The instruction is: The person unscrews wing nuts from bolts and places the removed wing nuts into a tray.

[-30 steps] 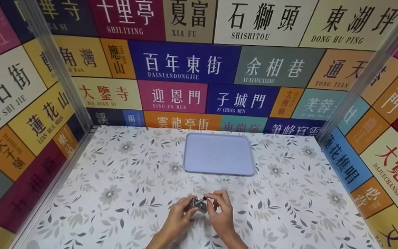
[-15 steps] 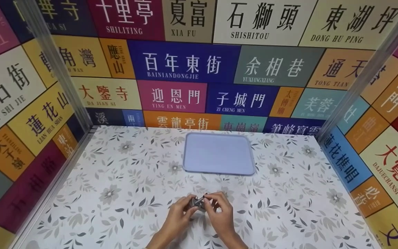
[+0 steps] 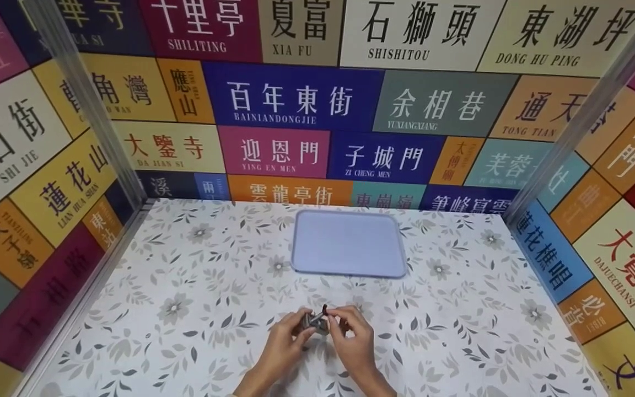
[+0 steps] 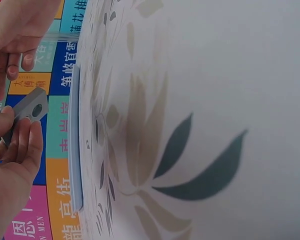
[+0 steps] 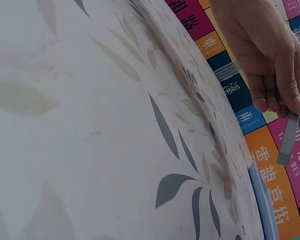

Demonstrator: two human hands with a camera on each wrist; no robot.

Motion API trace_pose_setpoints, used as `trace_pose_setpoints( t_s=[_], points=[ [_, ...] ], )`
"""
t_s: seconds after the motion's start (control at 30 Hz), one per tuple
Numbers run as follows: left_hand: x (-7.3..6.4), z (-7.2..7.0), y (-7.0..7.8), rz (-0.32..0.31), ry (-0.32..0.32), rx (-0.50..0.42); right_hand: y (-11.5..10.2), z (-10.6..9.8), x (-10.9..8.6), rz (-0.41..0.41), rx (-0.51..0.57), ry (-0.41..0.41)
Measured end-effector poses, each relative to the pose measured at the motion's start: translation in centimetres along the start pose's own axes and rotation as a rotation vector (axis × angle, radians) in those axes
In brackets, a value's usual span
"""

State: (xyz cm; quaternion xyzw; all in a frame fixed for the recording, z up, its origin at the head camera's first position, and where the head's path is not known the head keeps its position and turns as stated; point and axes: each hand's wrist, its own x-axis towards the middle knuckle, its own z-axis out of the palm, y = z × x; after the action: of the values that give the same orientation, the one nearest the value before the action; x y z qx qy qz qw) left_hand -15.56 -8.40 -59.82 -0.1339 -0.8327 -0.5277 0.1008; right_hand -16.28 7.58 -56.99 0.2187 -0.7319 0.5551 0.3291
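In the head view, my left hand grips a small grey metal block at its left side. A thin silver rod slants up to the right from the block and ends in a dark tip. My right hand pinches the rod's dark end between thumb and forefinger. The left wrist view shows a round hole in one face of the grey metal block. In the right wrist view, the left hand has its fingertips on the block's upper end. Fingers partly hide the piece.
A pale lavender tray lies flat on the table beyond both hands. Leaf-and-flower-patterned cloth covers the table. Coloured panels with lettering wall in the back and both sides, with metal posts at the corners.
The rod's dark tip has turned and stands higher above the right fingertips than before. Both hands stay in nearly the same place, the left still gripping the block.
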Motion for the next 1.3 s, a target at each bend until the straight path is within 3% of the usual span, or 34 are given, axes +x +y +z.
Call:
trace_pose_setpoints(
  t_s=[0.33, 0.73, 1.0, 1.23, 1.3],
  points=[
    [0.1, 0.9, -0.1, -0.019, 0.028, 0.003, 0.4, -0.6, 0.2, 0.021, -0.022, 0.005],
    [1.4, 1.1, -0.2, -0.178, -0.046, -0.038, 2.6, -1.8, 1.7, -0.006, -0.095, -0.044],
    [2.0, 1.5, -1.3, -0.197, -0.038, -0.046, 4.6, -2.5, 3.1, -0.055, -0.116, -0.075],
    [3.1, 2.4, -2.0, -0.238, -0.038, -0.023, 9.8, -3.2, 3.2, 0.016, -0.199, -0.16],
    [3.6, 2.4, -2.1, -0.243, -0.054, -0.037, 10.1, -3.3, 3.8, 0.051, -0.233, -0.176]
  ],
)
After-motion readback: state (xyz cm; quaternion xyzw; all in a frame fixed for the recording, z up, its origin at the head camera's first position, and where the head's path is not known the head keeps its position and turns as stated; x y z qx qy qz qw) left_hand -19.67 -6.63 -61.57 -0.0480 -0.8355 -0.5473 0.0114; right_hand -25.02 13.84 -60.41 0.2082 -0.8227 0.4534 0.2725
